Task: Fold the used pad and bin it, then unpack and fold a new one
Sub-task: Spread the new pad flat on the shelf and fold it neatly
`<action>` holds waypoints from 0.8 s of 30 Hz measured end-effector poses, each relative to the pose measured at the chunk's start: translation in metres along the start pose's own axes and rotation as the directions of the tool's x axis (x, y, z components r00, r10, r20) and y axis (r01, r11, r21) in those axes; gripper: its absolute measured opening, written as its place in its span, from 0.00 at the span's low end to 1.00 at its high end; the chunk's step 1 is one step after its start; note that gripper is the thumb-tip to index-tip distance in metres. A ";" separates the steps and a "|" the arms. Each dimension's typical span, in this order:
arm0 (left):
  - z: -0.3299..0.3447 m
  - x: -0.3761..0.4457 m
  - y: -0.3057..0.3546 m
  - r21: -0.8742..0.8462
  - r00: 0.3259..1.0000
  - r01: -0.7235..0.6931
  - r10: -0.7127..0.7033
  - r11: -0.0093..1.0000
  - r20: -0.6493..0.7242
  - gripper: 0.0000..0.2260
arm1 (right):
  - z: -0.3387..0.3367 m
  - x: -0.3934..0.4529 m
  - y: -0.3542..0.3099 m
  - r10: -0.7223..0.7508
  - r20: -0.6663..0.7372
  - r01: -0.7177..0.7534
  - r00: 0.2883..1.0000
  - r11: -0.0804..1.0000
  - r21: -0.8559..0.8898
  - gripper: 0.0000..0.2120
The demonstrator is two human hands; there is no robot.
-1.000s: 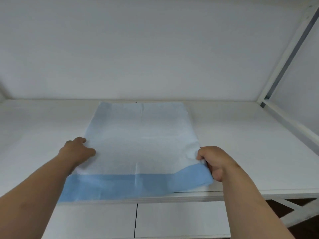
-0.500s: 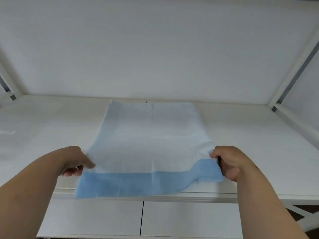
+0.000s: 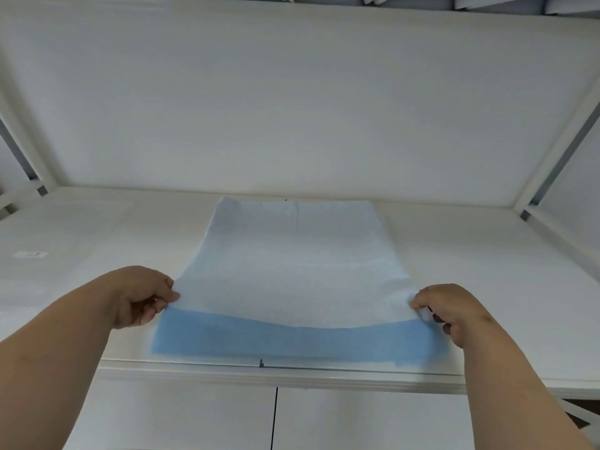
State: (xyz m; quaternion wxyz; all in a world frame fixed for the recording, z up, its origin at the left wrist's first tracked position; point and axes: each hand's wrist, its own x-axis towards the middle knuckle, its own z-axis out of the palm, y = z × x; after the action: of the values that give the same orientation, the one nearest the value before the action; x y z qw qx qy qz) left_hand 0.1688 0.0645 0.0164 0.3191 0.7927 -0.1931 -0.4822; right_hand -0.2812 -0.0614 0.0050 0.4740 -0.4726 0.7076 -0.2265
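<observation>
Pad: the pad (image 3: 293,271) lies lengthwise across the middle of the white surface (image 3: 470,271), its far edge close to the surface's back edge and its near end by the front edge. The top face is pale, almost white; a darker blue band runs across the near end.
Near end: it is lifted off the surface between your hands and sags in a shallow curve in the middle. The blue band hangs just above the front edge.
Left hand: your left hand (image 3: 143,295) pinches the pad's near left corner, thumb on top and fingers curled beneath.
Right hand: your right hand (image 3: 446,308) pinches the near right corner the same way, fingers curled tight on the pad's edge.
Far end: it rests flat on the surface, with a faint crease running down its centre.
Surroundings: a white back wall (image 3: 292,108) rises behind the surface; a small white label (image 3: 29,254) sits near the surface's left edge.
</observation>
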 end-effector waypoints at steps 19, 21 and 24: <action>0.010 0.004 0.042 -0.544 0.940 -0.295 0.341 0.785 -0.017 0.08 | -0.012 0.007 -0.025 -0.018 0.235 -0.142 0.972 0.751 0.645 0.03; 0.014 0.006 0.043 -0.607 0.929 -0.306 0.369 0.734 -0.022 0.05 | -0.010 0.008 -0.026 -0.049 0.214 -0.112 0.976 0.726 0.678 0.04; 0.018 0.017 0.036 -0.631 0.949 -0.289 0.302 0.720 -0.090 0.05 | -0.003 0.012 -0.018 -0.024 0.196 -0.110 0.980 0.757 0.644 0.06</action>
State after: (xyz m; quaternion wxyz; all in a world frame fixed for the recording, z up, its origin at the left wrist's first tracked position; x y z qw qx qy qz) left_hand 0.1605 0.0222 0.0239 0.6394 0.5916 -0.1451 -0.4692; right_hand -0.2767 -0.0799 0.0145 0.6798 -0.2812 0.5461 -0.4008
